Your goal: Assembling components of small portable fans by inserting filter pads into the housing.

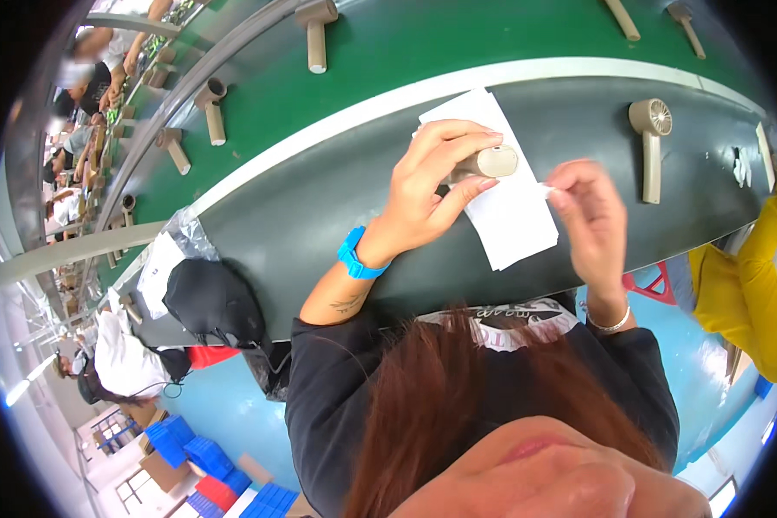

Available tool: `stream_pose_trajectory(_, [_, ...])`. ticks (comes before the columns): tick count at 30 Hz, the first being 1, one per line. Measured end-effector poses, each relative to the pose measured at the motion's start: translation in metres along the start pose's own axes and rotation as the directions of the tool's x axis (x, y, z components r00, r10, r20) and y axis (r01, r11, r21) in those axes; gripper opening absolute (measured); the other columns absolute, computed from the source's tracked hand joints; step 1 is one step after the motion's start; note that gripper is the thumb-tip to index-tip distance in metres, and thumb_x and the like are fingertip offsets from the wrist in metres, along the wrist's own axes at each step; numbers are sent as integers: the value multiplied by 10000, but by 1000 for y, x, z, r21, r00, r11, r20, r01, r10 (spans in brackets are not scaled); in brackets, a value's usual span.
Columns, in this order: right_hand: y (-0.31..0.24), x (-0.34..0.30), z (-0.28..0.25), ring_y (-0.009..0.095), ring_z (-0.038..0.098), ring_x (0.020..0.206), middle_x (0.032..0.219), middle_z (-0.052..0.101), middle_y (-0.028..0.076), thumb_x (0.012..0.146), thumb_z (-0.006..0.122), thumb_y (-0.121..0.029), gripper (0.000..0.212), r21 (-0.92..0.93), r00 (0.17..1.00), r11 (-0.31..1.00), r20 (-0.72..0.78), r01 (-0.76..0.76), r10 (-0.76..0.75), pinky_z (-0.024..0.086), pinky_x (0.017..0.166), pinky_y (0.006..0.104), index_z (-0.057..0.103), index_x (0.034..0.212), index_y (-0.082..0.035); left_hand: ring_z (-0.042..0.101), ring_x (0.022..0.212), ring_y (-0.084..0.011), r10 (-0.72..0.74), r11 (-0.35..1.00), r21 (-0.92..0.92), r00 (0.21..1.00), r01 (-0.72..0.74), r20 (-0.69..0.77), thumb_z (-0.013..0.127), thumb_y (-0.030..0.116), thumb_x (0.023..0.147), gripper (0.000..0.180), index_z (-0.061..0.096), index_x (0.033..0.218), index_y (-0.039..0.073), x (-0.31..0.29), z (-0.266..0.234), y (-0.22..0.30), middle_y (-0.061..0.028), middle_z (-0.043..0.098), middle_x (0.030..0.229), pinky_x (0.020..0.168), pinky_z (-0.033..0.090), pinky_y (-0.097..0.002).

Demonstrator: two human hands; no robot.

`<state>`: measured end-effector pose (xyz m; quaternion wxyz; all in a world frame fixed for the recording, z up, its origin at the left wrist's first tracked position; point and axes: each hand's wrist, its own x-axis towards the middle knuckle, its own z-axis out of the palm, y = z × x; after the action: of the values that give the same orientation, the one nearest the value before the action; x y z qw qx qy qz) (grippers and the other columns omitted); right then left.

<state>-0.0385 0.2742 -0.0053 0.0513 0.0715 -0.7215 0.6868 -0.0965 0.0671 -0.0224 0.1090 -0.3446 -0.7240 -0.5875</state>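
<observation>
Black short-sleeved shirt (328, 397) with pale print (548, 326), blue wristband (352, 255), silvery bracelet (611, 328)

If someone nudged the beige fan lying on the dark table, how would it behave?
The fan would probably stay stiff; its casing looks hard. Its rounded handle might rock, but the wider head would likely limit rolling.

One beige device (502, 162) is held, one beige handheld fan (651, 155) lies on one dark worktop (276, 216), and five beige pieces (317, 43) show clearly on one green belt (492, 34); those at far left are too small to count. There is one white paper stack (511, 223), one small white scrap (546, 191), one blue wristband (354, 255) and one bracelet (615, 325).
</observation>
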Motion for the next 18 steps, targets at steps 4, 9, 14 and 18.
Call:
stream_pose_trajectory(4, [-23,3,0,138,543,852,866,539,57,821,603,87,390,119,994,988,26,102,-106,433,822,274,416,1147,-14,589,980,-271,33,953,301,999,-33,4,696,-23,703,348,660,1047,17,-4,-4,26,-132,649,1008,850,463,-361])
stream_pose_trajectory(9, [-25,3,6,156,564,879,849,545,61,833,595,74,399,119,985,983,86,142,-152,439,865,308,399,1168,-18,612,976,-253,-59,985,162,998,60,-13,642,-100,736,363,645,1084,2,-14,13,30,-147,623,1085,757,526,-320])
stream_pose_trajectory(14, [-27,-3,1,216,568,985,881,532,67,861,562,57,392,57,992,997,114,55,-61,414,911,343,372,1192,-36,576,1097,-261,-215,976,-26,976,215,-16,596,-121,791,370,603,1146,-19,-27,24,30,-170,566,1187,870,524,-333])
stream_pose_trajectory(18, [-26,-4,-2,219,571,1019,889,532,73,869,544,67,380,29,987,996,137,82,-86,418,914,338,359,1185,-34,623,1003,-228,-341,919,-236,937,315,-80,602,-115,786,374,612,1143,-6,-26,33,39,-151,572,1209,793,556,-309])
